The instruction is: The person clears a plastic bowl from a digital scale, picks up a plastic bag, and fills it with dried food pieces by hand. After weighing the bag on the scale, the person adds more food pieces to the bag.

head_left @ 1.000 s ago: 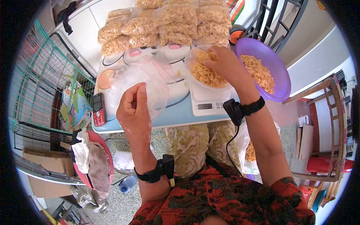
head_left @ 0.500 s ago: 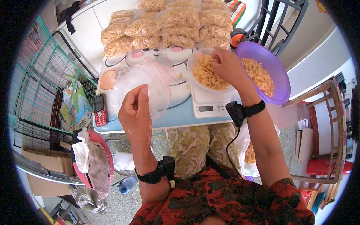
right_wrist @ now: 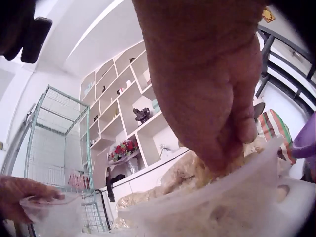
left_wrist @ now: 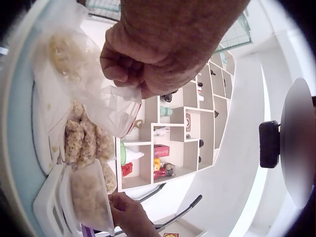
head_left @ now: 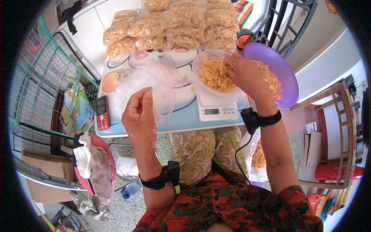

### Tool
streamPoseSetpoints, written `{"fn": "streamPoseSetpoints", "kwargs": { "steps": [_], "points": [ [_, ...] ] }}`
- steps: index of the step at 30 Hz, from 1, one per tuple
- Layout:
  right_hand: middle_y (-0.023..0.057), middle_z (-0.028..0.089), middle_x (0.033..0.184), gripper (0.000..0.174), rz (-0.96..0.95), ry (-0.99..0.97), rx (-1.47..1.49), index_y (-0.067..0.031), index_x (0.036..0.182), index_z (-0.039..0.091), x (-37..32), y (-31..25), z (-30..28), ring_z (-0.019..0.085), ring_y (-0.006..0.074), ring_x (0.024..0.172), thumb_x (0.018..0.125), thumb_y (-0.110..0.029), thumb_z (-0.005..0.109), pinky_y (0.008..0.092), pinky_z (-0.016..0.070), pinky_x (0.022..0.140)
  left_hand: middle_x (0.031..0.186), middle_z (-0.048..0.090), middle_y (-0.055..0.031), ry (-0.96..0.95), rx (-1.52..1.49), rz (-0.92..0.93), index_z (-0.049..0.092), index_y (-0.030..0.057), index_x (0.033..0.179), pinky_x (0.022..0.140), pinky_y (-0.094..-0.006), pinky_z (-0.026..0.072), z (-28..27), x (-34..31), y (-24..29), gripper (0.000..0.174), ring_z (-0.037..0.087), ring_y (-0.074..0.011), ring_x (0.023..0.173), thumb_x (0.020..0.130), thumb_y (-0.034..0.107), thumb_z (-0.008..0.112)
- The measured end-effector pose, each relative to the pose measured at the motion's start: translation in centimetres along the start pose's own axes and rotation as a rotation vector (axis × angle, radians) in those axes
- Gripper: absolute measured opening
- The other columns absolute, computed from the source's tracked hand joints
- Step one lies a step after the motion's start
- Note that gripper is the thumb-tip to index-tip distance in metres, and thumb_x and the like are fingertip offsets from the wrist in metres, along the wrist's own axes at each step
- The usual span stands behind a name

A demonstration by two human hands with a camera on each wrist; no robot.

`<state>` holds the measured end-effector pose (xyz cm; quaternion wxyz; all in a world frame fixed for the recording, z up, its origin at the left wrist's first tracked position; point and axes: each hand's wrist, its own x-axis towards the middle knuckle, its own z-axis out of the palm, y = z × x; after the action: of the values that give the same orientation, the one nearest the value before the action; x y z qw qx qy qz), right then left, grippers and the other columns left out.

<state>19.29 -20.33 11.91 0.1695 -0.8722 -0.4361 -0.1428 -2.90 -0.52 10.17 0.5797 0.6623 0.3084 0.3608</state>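
Note:
My left hand (head_left: 140,114) pinches the edge of a clear plastic zip bag (head_left: 164,102) between thumb and fingers; the bag, with red zip lines, hangs over the table. Over the right side of a translucent tub (head_left: 196,65) is my right hand (head_left: 249,77), its fingers curled together. Yellowish dried flakes (head_left: 212,75) fill the tub, and some show at the right fingertips in the right wrist view. Beneath the tub stands a white digital scale (head_left: 217,103) with a lit display. To the right, a purple basin (head_left: 289,88) holds more flakes, partly hidden by my right hand.
Filled bags of flakes (head_left: 183,19) are stacked along the back of the table (head_left: 181,125). A red phone (head_left: 102,112) lies at its left edge. Beyond that stands a green wire cage (head_left: 50,77). A wooden chair (head_left: 342,127) is at the right.
My right hand has risen from the flakes in the tub and shifted right, towards the purple basin. The left hand keeps its pinch on the bag almost in place.

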Motion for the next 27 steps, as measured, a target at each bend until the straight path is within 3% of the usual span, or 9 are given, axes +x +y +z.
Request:
{"fn": "streamPoseSetpoints", "kwargs": {
  "steps": [4, 10, 13, 16, 19, 22, 25, 27],
  "points": [
    [0.0162, 0.061, 0.091, 0.020, -0.070, -0.052, 0.088, -0.0053, 0.102, 0.057, -0.1, -0.1, -0.4, 0.059, 0.0369, 0.086, 0.082, -0.009, 0.058, 0.0411, 0.0483, 0.075, 0.084, 0.064, 0.0004, 0.003, 0.053, -0.027, 0.068, -0.0009, 0.104, 0.067, -0.0193, 0.0422, -0.2, 0.0, 0.2, 0.021, 0.052, -0.0052, 0.075, 0.094, 0.017, 0.062],
    [0.0142, 0.059, 0.107, 0.046, -0.040, -0.139, 0.187, -0.0121, 0.124, 0.058, -0.4, -1.2, -1.7, 0.062, 0.0318, 0.088, 0.079, -0.014, 0.066, 0.0390, 0.0497, 0.081, 0.084, 0.063, 0.0007, 0.000, 0.040, -0.026, 0.069, -0.0006, 0.104, 0.066, -0.0191, 0.0422, 0.0, 0.0, 0.3, 0.021, 0.052, -0.0051, 0.075, 0.094, 0.017, 0.063],
    [0.0141, 0.057, 0.111, 0.051, -0.102, -0.081, 0.102, -0.0140, 0.128, 0.057, -0.4, -1.4, -0.8, 0.062, 0.0313, 0.087, 0.079, -0.014, 0.067, 0.0392, 0.0502, 0.079, 0.082, 0.064, 0.0005, 0.011, -0.022, 0.040, 0.070, 0.0025, 0.105, 0.055, -0.0181, 0.0377, 0.4, 0.3, -0.9, 0.024, 0.049, -0.0032, 0.064, 0.093, 0.023, 0.064],
    [0.0146, 0.056, 0.108, 0.045, 0.067, -0.148, 0.091, -0.0118, 0.124, 0.058, -0.3, -2.8, -0.4, 0.062, 0.0326, 0.086, 0.079, -0.014, 0.066, 0.0401, 0.0504, 0.078, 0.084, 0.065, 0.0004, 0.008, 0.065, 0.033, 0.070, 0.0028, 0.106, 0.054, -0.0182, 0.0373, 0.3, 0.1, -0.2, 0.025, 0.048, -0.0031, 0.063, 0.093, 0.023, 0.063],
    [0.0185, 0.059, 0.099, 0.028, -0.047, -0.060, -0.051, -0.0048, 0.106, 0.061, 0.0, -2.0, 0.8, 0.063, 0.0393, 0.086, 0.085, -0.022, 0.058, 0.0472, 0.0524, 0.076, 0.085, 0.064, 0.0001, -0.009, 0.030, -0.043, 0.069, 0.0002, 0.104, 0.066, -0.0186, 0.0419, 0.1, -0.1, 0.4, 0.021, 0.052, -0.0049, 0.075, 0.094, 0.018, 0.063],
    [0.0138, 0.060, 0.091, 0.023, 0.000, -0.043, -0.087, -0.0041, 0.103, 0.063, 0.6, -1.2, 1.1, 0.062, 0.0295, 0.081, 0.082, -0.014, 0.064, 0.0376, 0.0495, 0.073, 0.085, 0.064, 0.0001, -0.006, 0.031, -0.041, 0.068, 0.0002, 0.104, 0.067, -0.0187, 0.0419, 0.0, 0.0, 0.2, 0.021, 0.052, -0.0049, 0.075, 0.094, 0.018, 0.063],
    [0.0114, 0.063, 0.085, 0.018, 0.060, -0.020, 0.116, -0.0027, 0.099, 0.064, 0.7, -1.5, -0.8, 0.063, 0.0228, 0.077, 0.084, -0.012, 0.063, 0.0339, 0.0488, 0.069, 0.083, 0.063, 0.0002, -0.014, 0.008, -0.065, 0.068, -0.0001, 0.105, 0.066, -0.0185, 0.0414, 0.1, 0.1, 0.2, 0.022, 0.052, -0.0047, 0.075, 0.094, 0.018, 0.063],
    [0.0155, 0.063, 0.080, 0.018, 0.106, 0.057, 0.281, -0.0012, 0.094, 0.062, 0.8, -1.3, -1.6, 0.064, 0.0266, 0.076, 0.085, -0.017, 0.062, 0.0347, 0.0508, 0.067, 0.075, 0.062, -0.0001, -0.002, 0.045, -0.025, 0.069, 0.0017, 0.105, 0.052, -0.0204, 0.0365, 0.3, 0.2, -0.2, 0.024, 0.047, -0.0044, 0.059, 0.093, 0.022, 0.063]
  ]
}}
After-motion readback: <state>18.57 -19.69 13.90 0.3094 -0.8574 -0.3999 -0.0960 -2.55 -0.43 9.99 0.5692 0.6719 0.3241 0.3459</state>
